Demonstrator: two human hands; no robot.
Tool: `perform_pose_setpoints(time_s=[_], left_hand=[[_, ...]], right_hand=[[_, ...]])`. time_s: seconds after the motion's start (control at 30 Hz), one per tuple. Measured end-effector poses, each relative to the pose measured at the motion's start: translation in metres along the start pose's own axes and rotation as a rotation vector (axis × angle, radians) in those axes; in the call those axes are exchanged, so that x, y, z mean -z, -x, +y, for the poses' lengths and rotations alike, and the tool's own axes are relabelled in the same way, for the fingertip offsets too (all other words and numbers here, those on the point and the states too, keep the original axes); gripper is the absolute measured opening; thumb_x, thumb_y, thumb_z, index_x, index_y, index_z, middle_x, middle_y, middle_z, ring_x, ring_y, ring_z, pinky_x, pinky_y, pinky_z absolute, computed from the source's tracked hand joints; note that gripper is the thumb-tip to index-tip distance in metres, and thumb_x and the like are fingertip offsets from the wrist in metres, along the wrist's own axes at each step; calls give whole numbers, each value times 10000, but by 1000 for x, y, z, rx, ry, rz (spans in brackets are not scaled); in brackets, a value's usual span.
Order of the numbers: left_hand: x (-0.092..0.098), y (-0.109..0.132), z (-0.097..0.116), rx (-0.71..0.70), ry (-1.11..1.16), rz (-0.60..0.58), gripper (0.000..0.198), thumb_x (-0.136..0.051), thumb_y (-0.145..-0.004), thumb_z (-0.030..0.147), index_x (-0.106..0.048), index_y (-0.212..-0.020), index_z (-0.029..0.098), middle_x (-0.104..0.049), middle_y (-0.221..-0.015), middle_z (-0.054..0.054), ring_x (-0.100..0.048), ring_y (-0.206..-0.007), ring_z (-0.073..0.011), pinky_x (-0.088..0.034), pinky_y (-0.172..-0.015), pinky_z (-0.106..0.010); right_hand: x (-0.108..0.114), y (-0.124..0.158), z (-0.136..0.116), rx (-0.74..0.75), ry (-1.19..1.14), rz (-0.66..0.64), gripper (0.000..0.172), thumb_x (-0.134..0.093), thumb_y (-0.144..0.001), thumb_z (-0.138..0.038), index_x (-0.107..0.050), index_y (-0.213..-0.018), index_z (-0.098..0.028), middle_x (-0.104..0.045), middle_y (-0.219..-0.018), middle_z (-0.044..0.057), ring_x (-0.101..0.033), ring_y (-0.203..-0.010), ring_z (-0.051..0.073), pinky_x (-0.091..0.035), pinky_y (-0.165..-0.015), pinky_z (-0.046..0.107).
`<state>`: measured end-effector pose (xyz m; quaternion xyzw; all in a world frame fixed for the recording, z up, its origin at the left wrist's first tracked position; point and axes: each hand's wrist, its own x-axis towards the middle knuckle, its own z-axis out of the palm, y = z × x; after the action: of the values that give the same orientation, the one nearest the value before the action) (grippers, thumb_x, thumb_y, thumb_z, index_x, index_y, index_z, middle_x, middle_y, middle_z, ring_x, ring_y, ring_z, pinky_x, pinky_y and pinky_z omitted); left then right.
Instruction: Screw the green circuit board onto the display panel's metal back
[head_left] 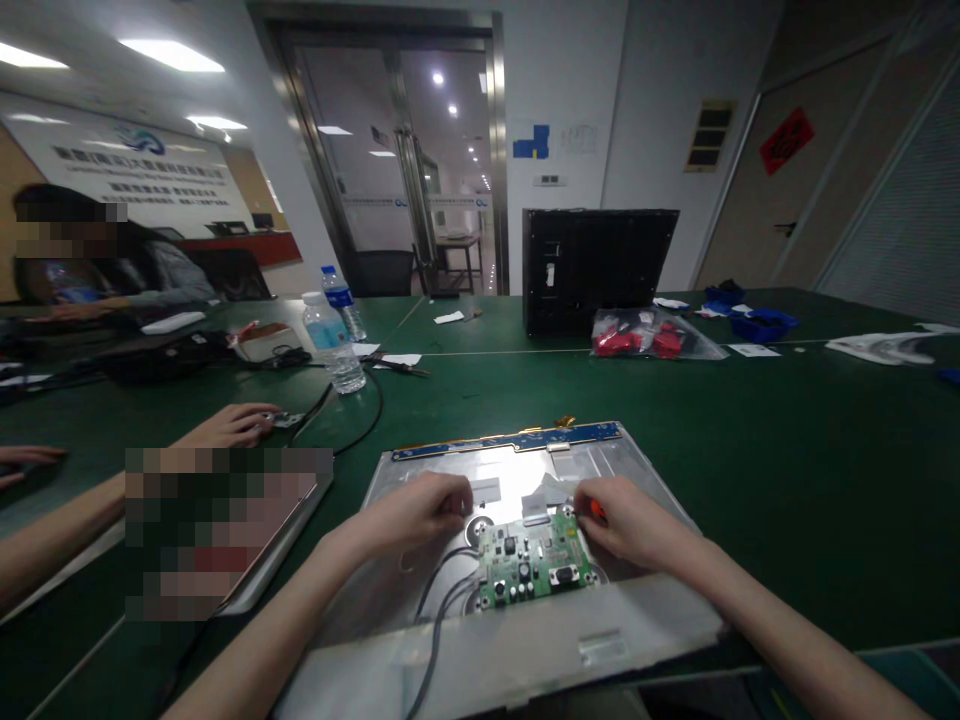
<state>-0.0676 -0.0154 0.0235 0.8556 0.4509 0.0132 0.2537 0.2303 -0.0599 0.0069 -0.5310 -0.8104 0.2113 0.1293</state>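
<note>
Our left hand (439, 505) bends its fingers close together near the far left corner of the green circuit board (529, 565); what they hold, we cannot tell. Dark cables (437, 645) meet this board, which lies on a metal panel (600, 458) by the worktop's (810, 480) near edge. Our right hand (611, 515) grips an orange object (598, 512). We should work gently, without straining the cables.

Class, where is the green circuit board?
The green circuit board lies on the metal panel, low, just right of centre in the head view, between the left hand and right hand.
</note>
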Motion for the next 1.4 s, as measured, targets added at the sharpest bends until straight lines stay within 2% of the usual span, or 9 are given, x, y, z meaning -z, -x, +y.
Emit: perform_pose_setpoints(time_s=[0.17, 0.33, 0.53, 0.77, 0.97, 1.1, 1.23, 1.3, 1.4], left_hand=[[4, -15, 5, -59, -6, 1, 214, -566, -779, 208, -649, -972, 169, -628, -767, -21, -550, -693, -176, -362, -605, -246], [1, -23, 5, -121, 16, 0, 137, -558, -787, 209, -655, -868, 156, -637, -777, -33, -556, -701, -174, -389, -624, -250], [-3, -19, -2, -55, 0, 106, 120, -524, -816, 211, -628, -825, 153, -631, -781, -46, -561, -713, -185, -407, -641, -266], [-5, -17, -15, -53, -1, 223, 102, -506, -795, 164, -607, -795, 154, -600, -724, -31, -537, -677, -171, -392, -613, -245], [-9, -18, -15, -68, 49, 227, 75, -536, -796, 175, -608, -791, 155, -582, -710, -13, -535, -683, -165, -389, -608, -233], [-6, -17, -12, -56, 59, 203, 72, -565, -784, 192, -624, -808, 158, -603, -736, -16, -550, -703, -170, -402, -615, -238], [-1, -14, -8, -63, 77, 197, 130, -610, -771, 236, -645, -864, 153, -640, -816, -36, -565, -740, -184, -426, -669, -268], [1, -11, -4, -88, 83, 192, 141, -629, -759, 256, -645, -859, 158, -648, -844, -41, -566, -765, -190, -430, -697, -279], [3, -7, 5, -143, 101, 145, 156, -638, -742, 267, -652, -861, 166, -648, -861, -40, -564, -795, -195, -427, -716, -284]], right_hand=[[2, -1, -5, -21, 17, -21, 167, -551, -810, -120, -697, -889, -140, -718, -881, 89, -641, -802, 198, -453, -721, 273], [11, -5, -3, -34, 54, -70, 154, -570, -767, -92, -701, -827, -146, -716, -824, 76, -633, -719, 176, -433, -616, 236], [25, -37, -13, 21, 86, -4, 143, -582, -792, -123, -707, -859, -140, -720, -850, 75, -626, -756, 177, -418, -649, 246], [-4, -91, -63, 221, 60, -87, 190, -668, -749, -154, -750, -918, -183, -734, -807, 48, -606, -666, 152, -365, -567, 224], [-20, -104, -69, 274, 61, -105, 213, -709, -763, -202, -753, -972, -204, -753, -849, 48, -639, -689, 158, -387, -591, 228], [-11, -96, -61, 268, 86, -67, 236, -698, -811, -204, -733, -1044, -219, -761, -917, 46, -676, -797, 175, -436, -680, 246], [6, -64, -41, 238, 158, 22, 250, -642, -864, -165, -704, -1104, -192, -730, -1062, 97, -671, -968, 223, -458, -805, 306], [12, -39, -27, 244, 276, 68, 261, -563, -912, -164, -680, -1144, -187, -708, -1106, 109, -678, -925, 228, -469, -756, 315], [12, -1, -6, 313, 500, 2, 316, -509, -915, -118, -639, -1197, -178, -708, -1057, 99, -672, -739, 181, -450, -619, 274]])
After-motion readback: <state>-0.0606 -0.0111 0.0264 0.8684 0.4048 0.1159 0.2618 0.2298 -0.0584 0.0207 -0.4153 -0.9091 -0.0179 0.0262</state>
